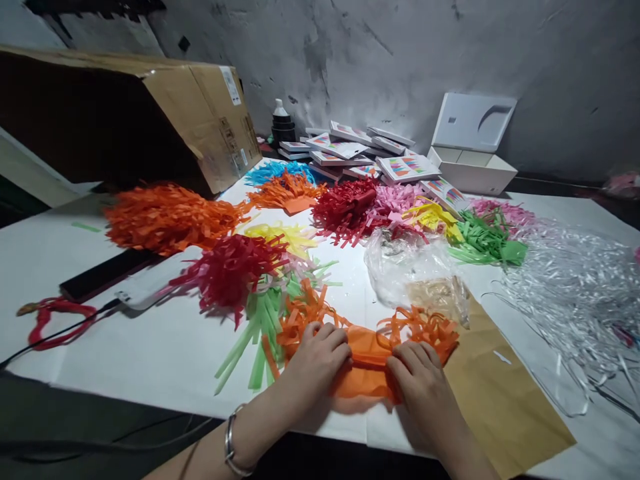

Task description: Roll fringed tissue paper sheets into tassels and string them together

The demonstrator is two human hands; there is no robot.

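Note:
A sheet of orange tissue paper with fringed strips at both ends lies at the table's front edge, its plain middle folded into a flat band. My left hand has its fingers curled over the left part of that band, while my right hand grips the right part in the same way; both thumbs are mostly hidden. Loose orange strips curl up beyond my knuckles. Beside my left hand lie light green tissue strips, and a dark pink fringed bundle is behind them.
A brown paper sheet and a clear plastic bag lie right of centre. Silver tinsel covers the right side. Flat boxes, a white open box and a large cardboard box stand behind. A white power bank lies left.

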